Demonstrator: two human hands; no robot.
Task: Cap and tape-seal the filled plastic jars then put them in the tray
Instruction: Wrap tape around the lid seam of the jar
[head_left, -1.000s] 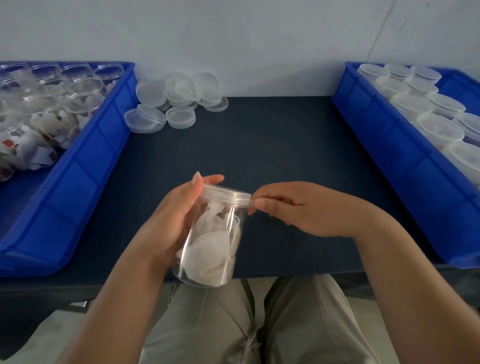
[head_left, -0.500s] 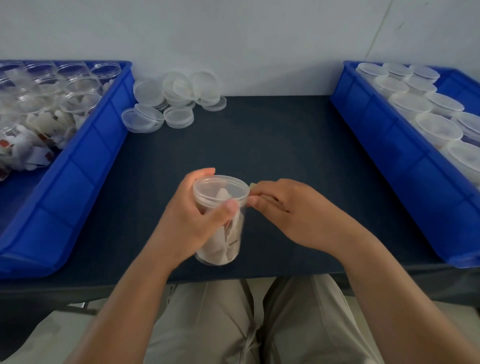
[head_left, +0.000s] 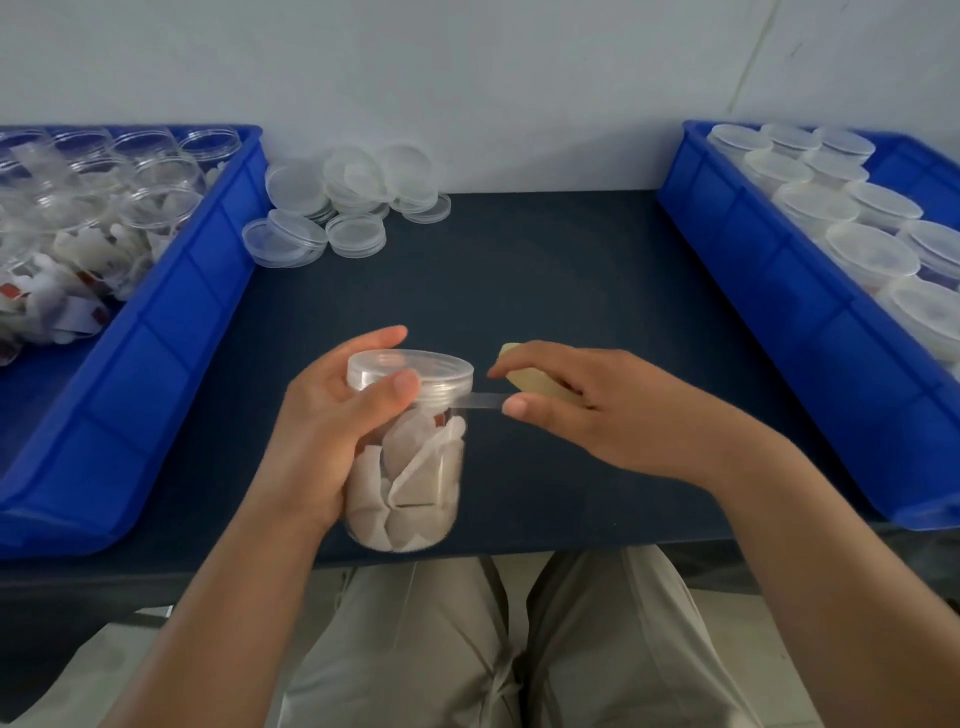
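The dark worktop (head_left: 545, 270) runs between two blue trays. The left tray (head_left: 156, 332) holds the open jars (head_left: 161, 182), clear plastic, uncapped, with white sachets in and around them. The right tray (head_left: 769, 291) holds the finished jars (head_left: 862, 249), standing in rows with lids on, and part of its floor at the back is bare. A heap of loose lids (head_left: 353, 192) sits on the worktop at the back, just beside the left tray.

At the near edge, over my lap, I have the jar in hand (head_left: 415, 467), upright and packed with white sachets. Its clear lid (head_left: 415, 366) is already on. My left hand (head_left: 327, 431) grips the jar with fingers wrapped round the body and the thumb pressed on the lid's skirt. My right hand (head_left: 597, 410) is closed in a pinch: thumb and fingers hold a tape strip (head_left: 480, 400) drawn taut from the seam under the lid. The curled fingers also hold a small pale-yellow piece (head_left: 535, 382), probably the tape roll, though I cannot tell for sure.

I judge capping done and the tape seal just started. Next, the left hand should turn the jar while the right keeps the strip tight and level on the seam. Then the tape must be torn off and the jar carried to the right tray.
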